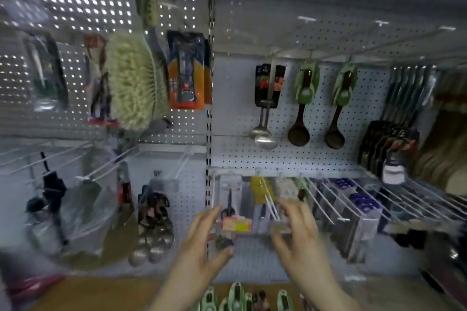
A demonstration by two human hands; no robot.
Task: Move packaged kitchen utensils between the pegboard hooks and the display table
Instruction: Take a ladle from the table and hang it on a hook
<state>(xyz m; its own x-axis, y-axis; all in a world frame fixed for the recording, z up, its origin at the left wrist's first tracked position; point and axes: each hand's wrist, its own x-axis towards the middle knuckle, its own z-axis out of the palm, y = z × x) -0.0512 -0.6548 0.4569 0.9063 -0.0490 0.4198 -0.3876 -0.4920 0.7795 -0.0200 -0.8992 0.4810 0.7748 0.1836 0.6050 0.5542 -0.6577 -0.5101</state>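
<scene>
Scissors pack (230,209): clear, yellow-orange label (236,225).

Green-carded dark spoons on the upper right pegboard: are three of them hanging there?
No, only two hang there: the left green-carded spoon and the right green-carded spoon, beside the steel ladles.

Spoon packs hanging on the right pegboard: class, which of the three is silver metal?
The leftmost pack, on a black card. The middle pack and the right pack have dark bowls and green cards.
</scene>
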